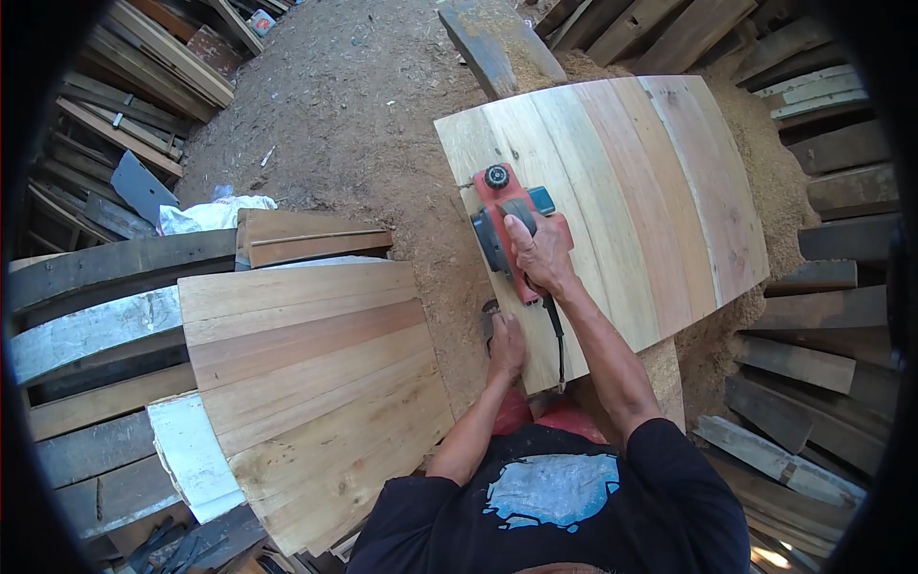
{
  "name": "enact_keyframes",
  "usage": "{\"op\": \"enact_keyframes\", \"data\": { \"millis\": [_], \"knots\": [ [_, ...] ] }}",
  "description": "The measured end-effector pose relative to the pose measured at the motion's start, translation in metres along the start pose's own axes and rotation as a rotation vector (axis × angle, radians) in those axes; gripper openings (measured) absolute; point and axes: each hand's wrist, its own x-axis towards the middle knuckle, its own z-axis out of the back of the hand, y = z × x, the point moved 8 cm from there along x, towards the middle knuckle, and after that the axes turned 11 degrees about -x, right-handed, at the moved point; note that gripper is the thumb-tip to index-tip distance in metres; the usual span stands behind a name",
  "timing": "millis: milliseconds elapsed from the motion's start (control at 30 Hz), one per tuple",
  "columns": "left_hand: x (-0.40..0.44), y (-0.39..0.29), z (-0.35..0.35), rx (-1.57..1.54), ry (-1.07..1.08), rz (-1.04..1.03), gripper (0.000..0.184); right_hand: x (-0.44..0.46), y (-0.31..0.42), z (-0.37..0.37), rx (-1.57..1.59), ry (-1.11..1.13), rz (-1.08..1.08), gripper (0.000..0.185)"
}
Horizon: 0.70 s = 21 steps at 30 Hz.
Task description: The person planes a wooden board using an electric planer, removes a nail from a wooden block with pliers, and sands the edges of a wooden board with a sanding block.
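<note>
Red planer (pixel 516 230): head view, my only feed; sits on the plank panel (pixel 622 210) by its 9 o'clock edge, black knob (pixel 496 177) toward 12.
Right hand (pixel 543 251): fingers wrapped around the planer's top handle, thumb along its near side.
Left hand (pixel 507 346): at the panel's 7 o'clock edge, fingers bent, right by a dark object (pixel 490 316); can't tell if they grasp it, press the panel or hang loose.
Planer handling: I'd guess heavy for one hand, rigid, hard-cased; take it by the top handle, palm over, keeping clear of the base.
Panel handling: reads stiff and broad, awkward more than fragile; I'd lift by opposite edges. Dust could make it slick.
Cord (pixel 557 335): leaves the planer's 6 o'clock end; I lose it near the person's lap.
Second panel (pixel 316 364): 8 o'clock of frame, apart from the first.
Hidden: planer's base, right fingertips under the handle, most of what props the panel.
Cut off: black lens rim clips the timber stacks at 3 and 9 o'clock.
Hard to make out: that dark object; I can't name it.
</note>
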Motion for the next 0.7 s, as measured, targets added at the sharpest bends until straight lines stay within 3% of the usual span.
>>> {"op": "enact_keyframes", "data": {
  "millis": [367,567,700],
  "knots": [
    [0.003,-0.001,-0.005,0.024,-0.054,-0.184,0.045,0.088,0.034,-0.011,-0.027,0.017,0.021,0.066],
    [0.006,0.021,-0.009,-0.028,-0.024,-0.141,0.050,0.132,0.052,-0.014,-0.058,0.040,0.010,0.068],
    [0.000,0.010,-0.005,0.055,0.008,-0.008,0.053,0.161,0.064,-0.019,-0.045,0.062,-0.002,0.068]
  ]
}}
